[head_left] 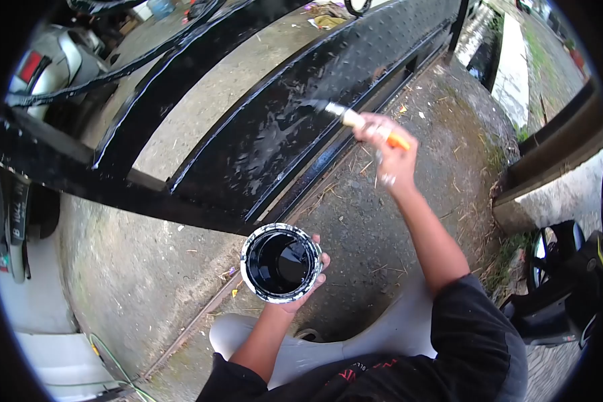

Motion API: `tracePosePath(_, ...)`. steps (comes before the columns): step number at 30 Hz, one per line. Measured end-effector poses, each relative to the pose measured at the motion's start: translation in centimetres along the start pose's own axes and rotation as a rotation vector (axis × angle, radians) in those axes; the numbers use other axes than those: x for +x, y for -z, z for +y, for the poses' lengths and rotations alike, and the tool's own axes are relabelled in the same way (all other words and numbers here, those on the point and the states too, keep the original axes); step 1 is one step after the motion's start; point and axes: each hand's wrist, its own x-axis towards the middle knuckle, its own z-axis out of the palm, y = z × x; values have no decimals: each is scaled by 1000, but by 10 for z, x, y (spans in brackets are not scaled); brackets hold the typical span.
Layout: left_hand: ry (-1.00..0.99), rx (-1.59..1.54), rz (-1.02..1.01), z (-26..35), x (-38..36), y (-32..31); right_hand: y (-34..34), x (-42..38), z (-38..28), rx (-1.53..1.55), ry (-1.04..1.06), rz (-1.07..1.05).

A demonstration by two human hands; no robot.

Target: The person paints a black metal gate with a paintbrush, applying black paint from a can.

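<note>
My left hand (pixel 319 264) is wrapped round a paint can (pixel 246 258) from below and the right side. Black paint (pixel 281 261) lies inside it, and its rim is smeared black and white. In my right hand (pixel 390 151) is a paintbrush (pixel 335 109) with an orange-ended handle, gripped in closed fingers. The bristles are blurred and lie against or close over the black metal gate panel (pixel 275 127); contact cannot be made out exactly. Wet, shiny patches show on the panel around the brush. White smears mark my right hand near the wrist.
Black gate bars (pixel 147 110) curve across the upper left. A motorcycle (pixel 53 63) stands behind them. A metal floor rail (pixel 181 338) crosses the concrete. Another motorbike (pixel 563 281) is at the right, below a post (pixel 549 161). A green hose (pixel 104 358) lies lower left.
</note>
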Motion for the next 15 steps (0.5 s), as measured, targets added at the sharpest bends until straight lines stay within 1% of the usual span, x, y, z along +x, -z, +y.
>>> tracePosePath(1,9,-35,-40,-1,0,0,8,13,3,-78,19,100)
tracePosePath(2,-1,-22,-57,-3,-1,1,14,25,7,-48,87,207)
tracePosePath(3,-6,11,-10,-2,-4,0,21,36,12,-19,156,312)
tracePosePath(4,-8,47,36,-1,-5,-4,26,46,11,-23,194,358)
tracePosePath(5,-8,86,80,-2,-6,-9,28,45,12,-110,199,348)
tracePosePath(7,-33,129,73,-9,-10,-15,22,39,12,-285,207,332)
tracePosePath(9,-23,87,100,-9,-13,-10,-18,2,7,-147,348,141)
tracePosePath(10,-10,75,110,-9,-14,-10,-31,-18,-9,-212,438,-36)
tracePosePath(11,3,62,121,-10,-14,-11,-42,-43,-12,-21,325,-186)
tracePosePath(12,15,48,130,-11,-14,-13,-46,-57,-12,-106,374,-315)
tracePosePath(13,28,34,119,-14,-13,-16,-46,-60,-11,-65,340,-369)
tracePosePath(15,47,4,88,-24,-12,-23,-35,-34,-12,-69,309,-255)
